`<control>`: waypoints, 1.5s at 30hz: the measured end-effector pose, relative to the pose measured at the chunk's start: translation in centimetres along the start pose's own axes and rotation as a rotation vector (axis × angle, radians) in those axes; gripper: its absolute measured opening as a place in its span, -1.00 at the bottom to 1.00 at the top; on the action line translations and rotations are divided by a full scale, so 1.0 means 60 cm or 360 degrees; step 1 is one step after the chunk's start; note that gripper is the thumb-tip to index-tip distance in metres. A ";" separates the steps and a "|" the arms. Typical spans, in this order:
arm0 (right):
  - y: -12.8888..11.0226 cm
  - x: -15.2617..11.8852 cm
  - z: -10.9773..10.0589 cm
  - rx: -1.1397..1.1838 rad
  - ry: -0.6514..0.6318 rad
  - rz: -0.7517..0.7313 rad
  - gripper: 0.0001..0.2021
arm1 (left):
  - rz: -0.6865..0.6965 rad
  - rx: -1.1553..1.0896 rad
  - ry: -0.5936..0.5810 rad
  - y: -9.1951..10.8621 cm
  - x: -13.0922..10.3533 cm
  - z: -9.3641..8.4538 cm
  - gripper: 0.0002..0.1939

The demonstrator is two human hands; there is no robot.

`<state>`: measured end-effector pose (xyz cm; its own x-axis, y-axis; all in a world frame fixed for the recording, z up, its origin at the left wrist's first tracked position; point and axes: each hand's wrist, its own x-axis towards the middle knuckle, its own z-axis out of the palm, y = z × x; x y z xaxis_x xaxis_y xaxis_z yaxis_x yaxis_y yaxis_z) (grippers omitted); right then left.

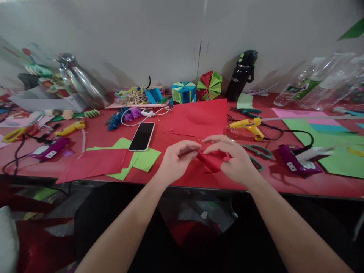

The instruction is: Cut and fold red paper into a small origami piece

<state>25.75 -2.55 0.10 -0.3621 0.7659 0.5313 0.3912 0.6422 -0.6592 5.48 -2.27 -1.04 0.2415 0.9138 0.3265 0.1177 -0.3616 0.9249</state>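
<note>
Just above the table's front edge, my two hands hold a folded piece of red paper [212, 159] between them. My left hand [179, 157] pinches its left end with thumb and fingers. On the other side my right hand [231, 155] has its fingers curled over the right part, which partly hides the folds. Beyond the hands lies a flat red sheet [199, 115]. Green-handled scissors [260, 151] lie right beside my right hand, and a yellow glue gun [247, 126] rests a little farther back. A phone [142, 136] is left of my left hand, touching green paper squares [146, 159].
Purple power strips [298, 161] with cords sit at right and left. A second yellow glue gun [71, 127] lies at left. Along the wall stand a steel jug [82, 83], folded paper models [183, 92], a black bottle [241, 76] and clear plastic bottles [315, 83].
</note>
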 end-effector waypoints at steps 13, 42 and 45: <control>0.030 0.000 -0.013 -0.0088 -0.0320 0.0169 -0.36 | 0.0032 0.0512 -0.0057 -0.028 0.005 -0.008 -0.90; 0.020 -0.054 0.015 0.0879 0.0029 0.0783 -0.59 | 0.0361 0.0411 -0.0204 -0.031 0.011 -0.009 -0.87; 0.023 -0.064 0.016 0.0886 0.0056 0.0824 -0.59 | 0.0373 0.0445 -0.0191 -0.029 0.011 -0.009 -0.87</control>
<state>26.82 -4.64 -3.35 -0.2177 0.9717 0.0916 0.0158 0.0973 -0.9951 4.90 -0.96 -2.32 0.4019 0.7784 0.4823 0.3004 -0.6096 0.7336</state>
